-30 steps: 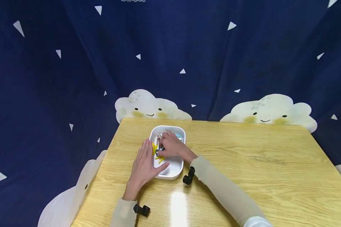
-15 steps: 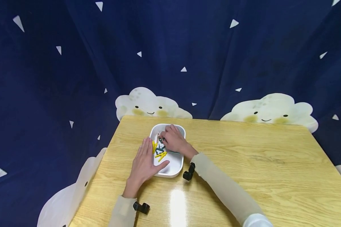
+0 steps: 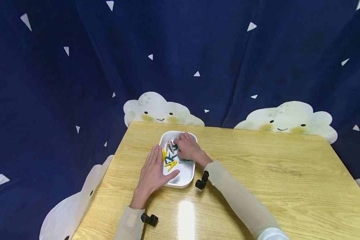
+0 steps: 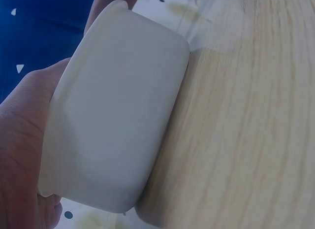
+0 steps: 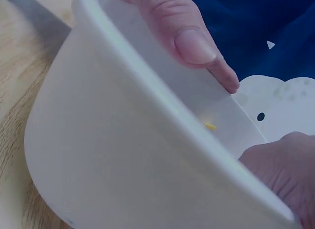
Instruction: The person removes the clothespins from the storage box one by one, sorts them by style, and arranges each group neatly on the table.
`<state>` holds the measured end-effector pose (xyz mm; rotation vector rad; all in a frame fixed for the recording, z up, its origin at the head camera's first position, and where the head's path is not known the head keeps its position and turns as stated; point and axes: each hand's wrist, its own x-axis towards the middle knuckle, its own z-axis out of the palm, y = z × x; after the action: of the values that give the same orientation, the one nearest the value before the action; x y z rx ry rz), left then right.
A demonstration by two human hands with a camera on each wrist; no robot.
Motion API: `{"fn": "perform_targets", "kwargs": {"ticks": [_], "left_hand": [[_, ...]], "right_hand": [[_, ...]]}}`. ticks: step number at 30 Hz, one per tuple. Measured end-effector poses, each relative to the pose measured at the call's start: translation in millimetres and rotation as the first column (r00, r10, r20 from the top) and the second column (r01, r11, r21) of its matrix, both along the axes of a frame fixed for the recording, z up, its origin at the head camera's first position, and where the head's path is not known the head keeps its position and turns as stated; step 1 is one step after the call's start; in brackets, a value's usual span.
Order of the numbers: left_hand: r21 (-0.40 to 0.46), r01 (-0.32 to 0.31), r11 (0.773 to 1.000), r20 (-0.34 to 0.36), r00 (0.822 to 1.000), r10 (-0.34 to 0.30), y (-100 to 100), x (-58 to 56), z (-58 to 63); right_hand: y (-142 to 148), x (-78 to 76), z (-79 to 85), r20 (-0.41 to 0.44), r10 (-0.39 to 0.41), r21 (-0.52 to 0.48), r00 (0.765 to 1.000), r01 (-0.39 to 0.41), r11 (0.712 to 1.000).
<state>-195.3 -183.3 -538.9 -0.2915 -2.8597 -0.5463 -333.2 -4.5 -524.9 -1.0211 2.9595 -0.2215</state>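
Note:
A white plastic box (image 3: pixel 180 181) stands on the table, holding several small clothespins. My left hand (image 3: pixel 151 171) rests along its left side with straight fingers, the thumb spread over the near part. In the right wrist view that thumb (image 5: pixel 172 27) lies over the rim. My right hand (image 3: pixel 188 147) reaches into the far right part with bent fingers; whether they pinch anything is hidden. Beside its fingertips lie a pale pink clothespin (image 3: pixel 169 146) and dark green ones. Nearer are a dark green clothespin (image 3: pixel 169 158), yellow clothespins (image 3: pixel 170 165) and a teal piece (image 3: pixel 185 160), partly under the hand.
The wooden table (image 3: pixel 273 173) extends far to the right of the box. Behind it hangs a dark blue curtain (image 3: pixel 180 60) with white triangles and clouds. Each wrist bears a black camera mount, one near the right cuff (image 3: pixel 202 180).
My right hand has moved from the middle of the box toward its far right, uncovering the green, yellow and teal pieces. The pale pink clothespin lies slightly differently. My left hand stays put.

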Motion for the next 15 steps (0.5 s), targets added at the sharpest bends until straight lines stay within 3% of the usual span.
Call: {"fn": "perform_targets", "kwargs": {"ticks": [7, 11, 15], "left_hand": [[0.005, 0.002, 1.0, 0.014, 1.0, -0.003, -0.1, 0.8, 0.8], [-0.005, -0.001, 1.0, -0.006, 1.0, 0.001, -0.7, 1.0, 0.7], [-0.001, 0.001, 1.0, -0.018, 1.0, -0.001, -1.0, 0.8, 1.1]], "right_hand": [[-0.7, 2.0, -1.7, -0.046, 0.003, 0.075, 0.999, 0.0, 0.997], [0.5, 2.2, -0.7, -0.054, 0.055, 0.028, 0.997, -0.053, 0.998], [2.3, 2.0, 2.6, -0.011, 0.144, -0.042, 0.99, -0.144, 0.989]]}}
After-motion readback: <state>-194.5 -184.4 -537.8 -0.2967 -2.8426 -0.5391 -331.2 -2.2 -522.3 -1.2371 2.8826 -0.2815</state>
